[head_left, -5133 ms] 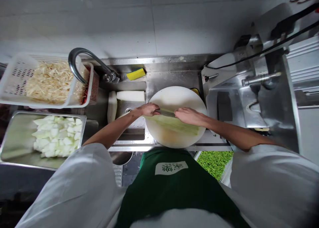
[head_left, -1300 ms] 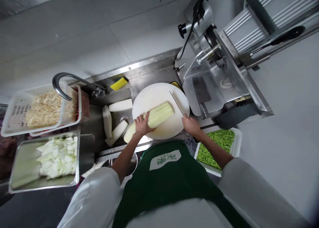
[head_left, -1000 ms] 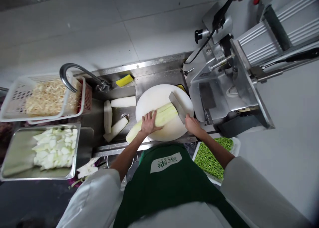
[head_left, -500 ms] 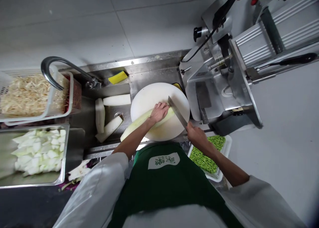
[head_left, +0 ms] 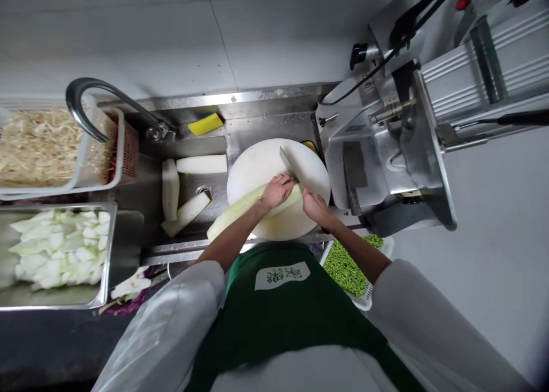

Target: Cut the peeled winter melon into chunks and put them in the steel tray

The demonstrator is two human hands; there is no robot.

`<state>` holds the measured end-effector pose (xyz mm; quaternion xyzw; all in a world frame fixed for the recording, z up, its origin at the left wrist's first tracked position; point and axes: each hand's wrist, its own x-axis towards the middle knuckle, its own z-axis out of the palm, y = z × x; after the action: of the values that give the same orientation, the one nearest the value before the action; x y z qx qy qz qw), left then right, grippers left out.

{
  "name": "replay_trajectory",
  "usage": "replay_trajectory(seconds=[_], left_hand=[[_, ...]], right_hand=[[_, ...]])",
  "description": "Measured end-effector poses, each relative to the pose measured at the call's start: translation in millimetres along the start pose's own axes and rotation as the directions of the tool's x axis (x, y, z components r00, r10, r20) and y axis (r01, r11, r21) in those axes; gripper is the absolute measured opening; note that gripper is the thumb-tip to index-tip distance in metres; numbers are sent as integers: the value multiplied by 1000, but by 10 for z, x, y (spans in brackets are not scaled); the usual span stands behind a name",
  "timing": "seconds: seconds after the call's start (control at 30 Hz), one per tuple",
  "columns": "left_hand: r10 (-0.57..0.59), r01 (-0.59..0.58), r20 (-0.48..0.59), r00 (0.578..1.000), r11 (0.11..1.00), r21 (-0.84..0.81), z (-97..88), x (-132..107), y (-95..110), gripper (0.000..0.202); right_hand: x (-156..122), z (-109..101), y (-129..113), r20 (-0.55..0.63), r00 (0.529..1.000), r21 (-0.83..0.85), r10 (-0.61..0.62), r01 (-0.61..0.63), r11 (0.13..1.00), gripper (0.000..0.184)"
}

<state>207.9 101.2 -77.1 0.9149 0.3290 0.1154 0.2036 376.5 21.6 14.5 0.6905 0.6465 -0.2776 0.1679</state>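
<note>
A long pale green gourd piece (head_left: 234,215) lies slantwise across the round white cutting board (head_left: 266,160), its lower left end hanging off over the sink. My left hand (head_left: 277,190) presses down on the gourd near its right end, fingers curled on it. My right hand (head_left: 315,205) grips the handle of a cleaver (head_left: 288,164), whose blade stands edge-down on the gourd's right end, right beside my left fingers.
Three peeled white gourd pieces (head_left: 201,164) lie in the sink, by a faucet (head_left: 92,92) and a yellow sponge (head_left: 206,124). A steel tray of white chunks (head_left: 60,246) and a basket of shreds (head_left: 38,146) sit left. A slicing machine (head_left: 386,152) stands right; a basket of green bits (head_left: 349,269) sits below.
Earlier both hands ran the blade lengthwise along the gourd. Since then my left hand has slid up to the gourd's right end, and the cleaver has come in against it.
</note>
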Motion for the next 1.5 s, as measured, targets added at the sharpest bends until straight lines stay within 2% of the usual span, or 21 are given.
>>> replay_trajectory(seconds=[0.07,0.13,0.27,0.37,0.47,0.57,0.7,0.77,0.87,1.0,1.13,1.23,1.4,1.5], left_hand=[[-2,2,-12,1000,1000,-9,3,-13,-4,39],[-8,7,-22,1000,1000,-18,5,-21,-4,38],[-8,8,-15,1000,1000,-6,9,-16,-1,38],[-5,5,-13,1000,1000,5,32,-5,-15,37],[-2,2,-11,1000,1000,-1,61,1,-31,37],[6,-6,-13,1000,1000,4,66,2,-37,37],[24,-24,-17,1000,1000,12,47,-11,-37,39],[27,-28,-20,999,1000,-7,43,-22,-39,38],[32,-32,-29,999,999,-19,51,-35,-42,39],[44,-43,-32,999,999,15,68,-34,-44,40],[45,-45,-32,998,999,25,71,-23,-42,37],[41,-41,-40,998,999,18,54,-16,-38,35],[51,-52,-47,998,998,-18,24,-34,-36,33],[-4,0,-61,998,999,-53,25,-101,-23,30]], right_hand=[[131,-11,-45,-23,1000,-2,-3,3,1000,39],[119,-42,-27,-28,999,-15,-18,17,1000,39],[-234,-142,89,-28,1000,-70,-5,3,998,36],[-538,-224,141,17,1000,-97,9,-7,995,33],[-631,-256,126,80,997,-93,0,8,996,32],[-446,-177,40,85,996,-46,-2,6,999,35],[-29,27,-90,14,1000,-18,9,-8,1000,46],[97,83,-99,-8,1000,-19,8,-8,1000,44],[75,50,-40,-24,1000,-41,-10,9,999,39],[-250,-114,40,-44,999,-69,3,-7,998,37],[-497,-205,37,27,1000,-67,14,-13,998,32],[-415,-145,-11,41,999,-47,-3,5,999,32],[6,117,-132,-4,1000,-12,20,-20,1000,37],[97,235,-133,-44,998,9,38,-38,999,37]])
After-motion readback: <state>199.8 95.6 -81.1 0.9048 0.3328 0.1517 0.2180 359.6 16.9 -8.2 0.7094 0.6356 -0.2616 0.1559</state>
